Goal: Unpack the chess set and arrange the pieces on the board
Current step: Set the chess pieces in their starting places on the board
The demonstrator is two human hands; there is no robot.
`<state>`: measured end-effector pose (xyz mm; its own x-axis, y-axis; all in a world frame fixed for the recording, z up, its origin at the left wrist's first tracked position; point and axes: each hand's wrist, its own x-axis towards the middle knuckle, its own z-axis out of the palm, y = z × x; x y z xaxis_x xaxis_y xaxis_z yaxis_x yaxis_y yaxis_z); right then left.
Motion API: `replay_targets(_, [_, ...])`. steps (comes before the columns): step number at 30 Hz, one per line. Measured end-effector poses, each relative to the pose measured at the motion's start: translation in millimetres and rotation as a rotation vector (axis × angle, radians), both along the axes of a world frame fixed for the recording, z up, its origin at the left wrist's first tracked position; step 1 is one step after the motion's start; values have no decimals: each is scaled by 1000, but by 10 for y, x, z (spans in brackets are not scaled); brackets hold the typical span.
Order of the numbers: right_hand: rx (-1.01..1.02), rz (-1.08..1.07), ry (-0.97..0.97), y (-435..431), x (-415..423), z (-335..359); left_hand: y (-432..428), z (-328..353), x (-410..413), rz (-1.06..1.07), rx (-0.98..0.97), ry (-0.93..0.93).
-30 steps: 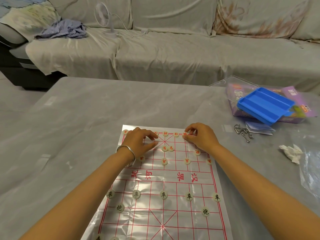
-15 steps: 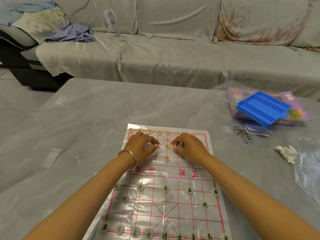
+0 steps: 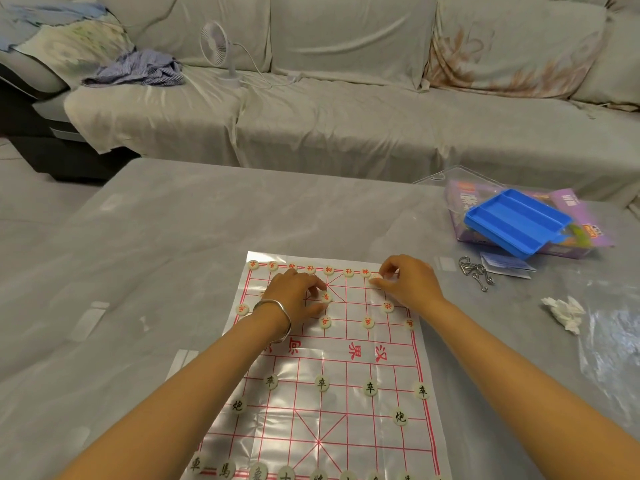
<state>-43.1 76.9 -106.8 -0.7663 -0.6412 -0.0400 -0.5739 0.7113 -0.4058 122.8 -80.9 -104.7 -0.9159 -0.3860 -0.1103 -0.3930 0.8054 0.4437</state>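
Change of state: half a second ago the right hand (image 3: 412, 285) worked at the middle of the far half of the board (image 3: 346, 372), close beside the left hand (image 3: 298, 296). It now sits at the far right of the board, at the end of the far row (image 3: 328, 270) of red pieces. Of the two pieces that lay together in the far middle a second ago, one remains. Judgement: the other has been carried to the far row, so the red side is nearly complete.

Right hand: fingers curled, fingertips pinching a red piece (image 3: 375, 278) just beside the last piece of the far row. Whether that piece already rests on the board cannot be told.

Left hand: fingers curled, thumb and forefinger closed around the middle piece (image 3: 325, 297), which lies on the board. A bracelet (image 3: 277, 317) sits on this wrist.

Task items: the board lies flat on the tabletop (image 3: 207, 237). The black pieces (image 3: 370, 388) stand in rows on the near half. The blue tray (image 3: 516, 225) rests well apart, far right, on top of a box.

Remaining work, by judgement: seat both held pieces.
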Motion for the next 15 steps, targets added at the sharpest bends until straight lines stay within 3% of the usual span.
replay_targets(9, [-11,112,-181,111,-120,3,101,-34,-230,-31,7,36])
replay_targets(15, [9,80,-110,118,-166,-47,198,-67,-389,-44,15,26])
